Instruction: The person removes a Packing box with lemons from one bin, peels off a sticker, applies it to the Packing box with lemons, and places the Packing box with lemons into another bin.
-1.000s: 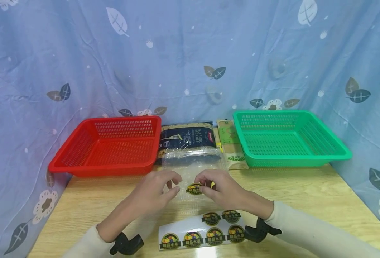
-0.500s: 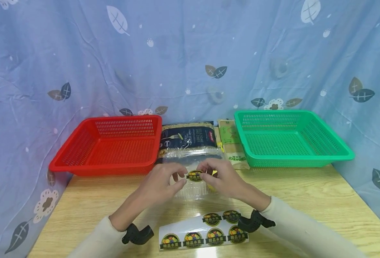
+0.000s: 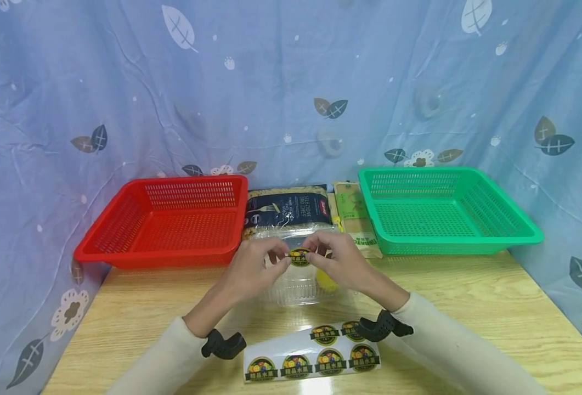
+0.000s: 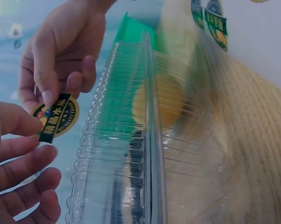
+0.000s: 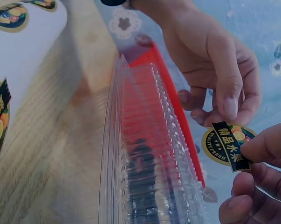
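Note:
A round black-and-gold fruit sticker (image 3: pixel 299 258) is held up between both hands over a clear plastic clamshell box (image 3: pixel 291 293). My left hand (image 3: pixel 256 269) pinches the sticker's left edge between thumb and forefinger, and its other fingers are loosely bent. At the opposite edge, my right hand (image 3: pixel 342 263) pinches it with thumb and fingers. Printed characters on a dark band face up in the right wrist view, where the sticker (image 5: pixel 222 142) shows larger. Inside the closed box lies a round yellow thing (image 4: pixel 161 100), seen through the ribbed wall.
A sheet of matching stickers (image 3: pixel 281 351) lies at the table's front. A red basket (image 3: pixel 157 257) stands left and a green basket (image 3: pixel 458 241) right. Between them are a dark pasta bag (image 3: pixel 291 208) and a brown-green packet (image 3: pixel 352 211), before a blue curtain (image 3: pixel 271 82).
Both hands have moved away from me and closer together, taking the sticker further over the box. The left fingers, apart from the sticker before, now grip its edge.

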The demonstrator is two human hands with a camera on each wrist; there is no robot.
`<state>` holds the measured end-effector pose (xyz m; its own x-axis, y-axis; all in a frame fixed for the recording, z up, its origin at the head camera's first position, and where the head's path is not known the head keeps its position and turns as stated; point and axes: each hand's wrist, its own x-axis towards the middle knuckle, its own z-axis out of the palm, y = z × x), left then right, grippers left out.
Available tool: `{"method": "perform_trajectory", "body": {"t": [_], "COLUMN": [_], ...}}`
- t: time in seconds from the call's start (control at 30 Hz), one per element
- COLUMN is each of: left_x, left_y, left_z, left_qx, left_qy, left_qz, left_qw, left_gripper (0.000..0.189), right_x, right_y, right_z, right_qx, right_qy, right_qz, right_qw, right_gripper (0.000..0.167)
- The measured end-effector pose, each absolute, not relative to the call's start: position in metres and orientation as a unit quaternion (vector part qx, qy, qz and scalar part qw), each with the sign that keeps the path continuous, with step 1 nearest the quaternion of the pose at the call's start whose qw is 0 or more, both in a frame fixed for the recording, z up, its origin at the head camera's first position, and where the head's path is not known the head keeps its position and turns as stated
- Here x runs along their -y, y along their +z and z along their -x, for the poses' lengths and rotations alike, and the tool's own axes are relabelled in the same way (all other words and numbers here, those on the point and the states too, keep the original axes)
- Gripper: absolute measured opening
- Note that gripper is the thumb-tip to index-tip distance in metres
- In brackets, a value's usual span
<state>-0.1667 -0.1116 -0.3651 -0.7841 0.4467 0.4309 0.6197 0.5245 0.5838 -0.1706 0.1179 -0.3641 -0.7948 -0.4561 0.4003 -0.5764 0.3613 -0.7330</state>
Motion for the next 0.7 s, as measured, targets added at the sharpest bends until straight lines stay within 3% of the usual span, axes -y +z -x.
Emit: {"method": "perform_trajectory", "body": {"t": [0.17,0.7], "left_x": [0.108,0.102], "left_y": [-0.368,-0.376], "left_z": [0.175,0.186], "left_qx": [0.858,0.878], "left_qy": [-0.395,-0.397], "left_qz": [0.306,0.26], "left_qw": [0.119,0.059], "left_gripper": [0.009,0.014], "right_x": [-0.119,-0.118], "right_y": [-0.367,-0.379], "right_z": [0.176,0.19], "right_qx": [0.828,0.846], "right_qy": [0.462,0.438], "right_qz": [-0.313,-0.299], "right_qw": [0.062,0.048], "right_gripper": [0.011,0.014]}}
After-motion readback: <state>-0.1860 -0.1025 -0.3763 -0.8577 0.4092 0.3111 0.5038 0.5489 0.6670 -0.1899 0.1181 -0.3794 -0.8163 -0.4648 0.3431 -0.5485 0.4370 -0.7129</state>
